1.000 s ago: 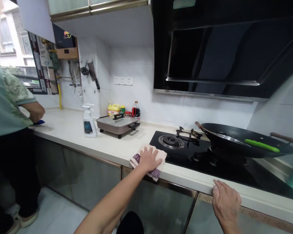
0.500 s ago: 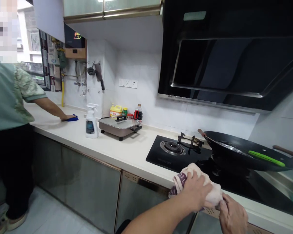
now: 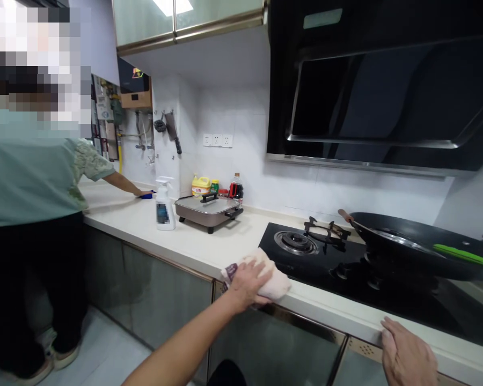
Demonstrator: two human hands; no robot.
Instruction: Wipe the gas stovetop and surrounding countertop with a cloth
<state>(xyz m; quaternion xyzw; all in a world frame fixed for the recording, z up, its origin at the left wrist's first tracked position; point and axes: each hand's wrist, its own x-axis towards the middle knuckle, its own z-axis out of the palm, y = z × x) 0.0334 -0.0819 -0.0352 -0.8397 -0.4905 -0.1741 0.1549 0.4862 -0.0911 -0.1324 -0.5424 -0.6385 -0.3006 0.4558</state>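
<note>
My left hand (image 3: pixel 248 281) grips a folded pale pink cloth (image 3: pixel 277 281) with a purple patterned end, pressing it onto the front edge of the white countertop (image 3: pixel 209 252). The cloth lies just left of the black gas stove (image 3: pixel 279 262), at its front corner. Farther right, my right hand (image 3: pixel 409 351) holds nothing. Its fingers rest on the counter's front edge, below the stove, and part of the hand runs out of the bottom of the view.
A dark wok (image 3: pixel 386 225) with a green-handled utensil (image 3: pixel 467 256) sits on the stove's right side. A lidded electric pan (image 3: pixel 207 212) and a white spray bottle (image 3: pixel 165 206) stand to the left. Beyond, another person (image 3: pixel 32 182) holds a blue cloth (image 3: pixel 147 195) on the counter.
My left hand has moved left along the counter edge with the cloth. My right hand has let go of the cloth and moved to the counter edge. The view has shifted left.
</note>
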